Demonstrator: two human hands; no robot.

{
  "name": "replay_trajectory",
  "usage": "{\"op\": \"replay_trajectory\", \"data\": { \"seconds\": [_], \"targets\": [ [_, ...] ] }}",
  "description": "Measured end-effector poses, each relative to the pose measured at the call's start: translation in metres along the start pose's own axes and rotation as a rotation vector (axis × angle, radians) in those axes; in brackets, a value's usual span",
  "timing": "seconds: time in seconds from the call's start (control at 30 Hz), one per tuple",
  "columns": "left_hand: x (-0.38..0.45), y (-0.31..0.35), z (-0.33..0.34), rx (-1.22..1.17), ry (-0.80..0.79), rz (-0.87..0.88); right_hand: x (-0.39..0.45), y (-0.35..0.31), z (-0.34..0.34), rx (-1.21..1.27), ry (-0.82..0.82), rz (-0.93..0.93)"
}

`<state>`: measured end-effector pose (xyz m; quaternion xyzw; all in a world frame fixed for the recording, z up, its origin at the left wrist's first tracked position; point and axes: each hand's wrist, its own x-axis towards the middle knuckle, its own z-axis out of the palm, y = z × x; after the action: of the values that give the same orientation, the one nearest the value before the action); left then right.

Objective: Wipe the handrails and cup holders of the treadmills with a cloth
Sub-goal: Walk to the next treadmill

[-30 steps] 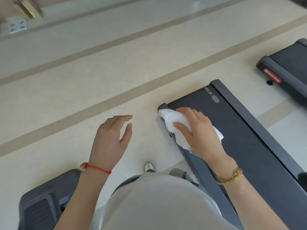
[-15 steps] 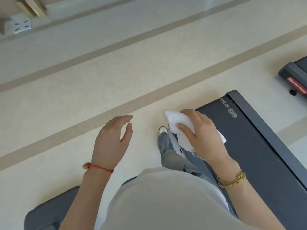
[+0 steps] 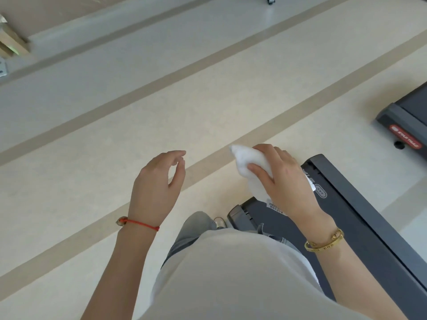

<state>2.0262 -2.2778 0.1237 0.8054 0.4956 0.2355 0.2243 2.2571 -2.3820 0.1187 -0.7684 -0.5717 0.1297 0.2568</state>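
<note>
- Right hand point(image 3: 285, 181) – grasps the white cloth point(image 3: 250, 168), thumb and fingers curled round it, held in the air above the rear end of the dark treadmill deck point(image 3: 360, 218).
- Left hand point(image 3: 156, 183) – released, fingers loosely curved, holding nothing, above the beige floor point(image 3: 115, 135).
- A second treadmill point(image 3: 406, 121) stands at the floor's right edge.

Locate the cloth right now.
Head view, right of centre: the white cloth is bunched in the right hand, held in the air over the floor by the rear end of the near treadmill.
</note>
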Motion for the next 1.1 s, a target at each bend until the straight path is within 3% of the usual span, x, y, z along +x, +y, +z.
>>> {"op": "replay_trajectory", "data": {
  "seconds": [0.3, 0.73, 1.1],
  "targets": [
    [0.154, 0.010, 0.052, -0.040, -0.156, 0.132, 0.096, 0.046, -0.006, 0.012, 0.091, 0.215],
    [0.422, 0.068, 0.145, -0.080, -0.381, 0.503, 0.276, 0.113, -0.037, 0.015, 0.300, 0.528],
    [0.537, 0.149, 0.240, -0.114, -0.668, 0.759, 0.319, 0.176, -0.066, 0.030, 0.467, 0.909]
  ]
}}
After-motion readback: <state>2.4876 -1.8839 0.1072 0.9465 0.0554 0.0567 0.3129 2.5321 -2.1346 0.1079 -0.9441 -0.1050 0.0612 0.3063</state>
